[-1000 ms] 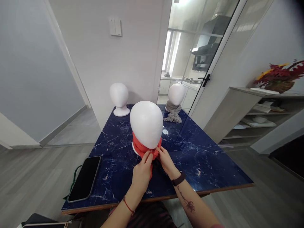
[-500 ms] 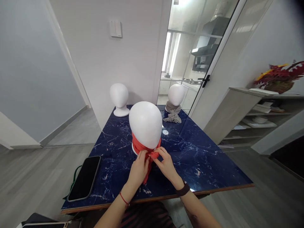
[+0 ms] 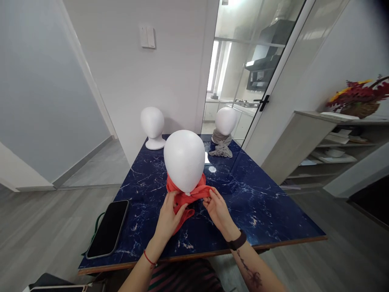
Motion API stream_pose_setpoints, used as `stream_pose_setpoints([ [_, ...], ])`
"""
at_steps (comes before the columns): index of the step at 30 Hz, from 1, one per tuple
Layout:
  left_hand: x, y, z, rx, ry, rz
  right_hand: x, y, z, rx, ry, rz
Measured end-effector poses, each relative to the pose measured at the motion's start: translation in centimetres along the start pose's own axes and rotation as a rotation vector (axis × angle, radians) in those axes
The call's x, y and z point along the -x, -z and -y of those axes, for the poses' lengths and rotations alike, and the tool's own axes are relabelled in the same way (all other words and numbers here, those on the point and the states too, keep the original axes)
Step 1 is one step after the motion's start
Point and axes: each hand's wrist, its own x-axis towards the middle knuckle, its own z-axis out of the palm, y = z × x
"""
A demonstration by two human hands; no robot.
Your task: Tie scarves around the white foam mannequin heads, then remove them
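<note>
While the left hand point(image 3: 166, 214) holds the red scarf point(image 3: 199, 192) around the nearest white head point(image 3: 184, 160), towards the counter point(image 3: 258, 202)'s front edge, the right hand point(image 3: 217, 209) pinches a stretch drawn sideways; both have just spread apart, so the scarf's front seems not yet settled.

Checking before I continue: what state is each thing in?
Near head: upright
Red scarf: around near head's neck, end trailing
Left hand: on red scarf
Right hand: pinching red scarf
Far-left head: upright, bare
Far-right head: upright
Gray scarf: around far-right head's neck
Phone: flat, screen dark
</note>
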Motion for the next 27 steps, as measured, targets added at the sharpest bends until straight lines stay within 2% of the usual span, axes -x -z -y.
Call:
stream_pose_setpoints([
  [3,0.8,-0.1,0.4,0.03,0.079,-0.125,-1.3,-0.6,0.2,0.077,0.034,-0.088],
  [5,1.1,-0.2,0.9,0.091,0.167,-0.156,-2.5,-0.9,0.3,0.12,0.047,-0.145],
  [9,1.2,0.0,2.1,0.187,0.264,-0.119,-5.0,-1.3,0.2,0.14,0.113,-0.178],
  [14,0.8,1.3,3.0,0.063,0.273,-0.114,-6.7,-2.0,1.2,0.117,0.203,-0.205],
  [18,0.8,1.0,2.2,0.061,0.231,-0.056,-4.8,-2.6,1.0,0.115,0.283,-0.175],
  [21,1.1,-0.5,1.3,0.198,0.259,0.02,-0.9,-2.2,-0.7,0.345,0.451,-0.162],
  [22,1.2,-1.0,1.1,0.251,0.278,0.027,0.5,-1.9,-1.4,0.51,0.512,-0.11],
  [23,1.3,-1.5,0.9,0.301,0.299,0.022,1.8,-1.5,-2.1,0.709,0.565,0.006],
  [26,1.4,-2.5,0.8,0.445,0.378,0.002,4.3,-0.4,-3.4,1.326,0.662,0.57],
  [27,1.4,-2.6,0.8,0.491,0.411,0.003,4.6,-0.3,-3.5,1.487,0.681,0.715],
])
